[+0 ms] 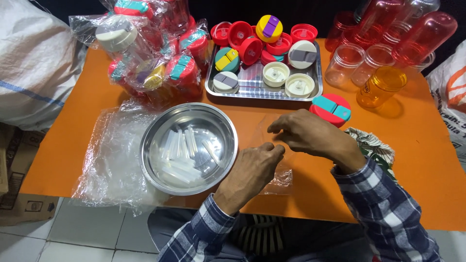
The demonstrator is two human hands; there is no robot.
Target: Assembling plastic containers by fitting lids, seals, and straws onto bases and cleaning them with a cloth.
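Both arms are covered by long sleeves of a checked flannel shirt, patterned in dark blue, lighter blue and white, with thin pale lines crossed over darker squares. The left sleeve (194, 235) is ended by a cuff just behind the wrist, well back from the fingers; the right sleeve (388, 213) likewise. The hands are bare; no rings or watch are seen.

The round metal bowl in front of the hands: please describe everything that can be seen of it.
The metal bowl is round, shiny and shallow, apparently steel, with a thin rolled rim. It stands upright on the orange table, its left part on crumpled clear plastic sheeting. Inside lie many short translucent white tubes, loose and mostly lengthwise. The left hand is close beside its right rim; whether it touches is unclear. A steel tray of lids sits behind it.
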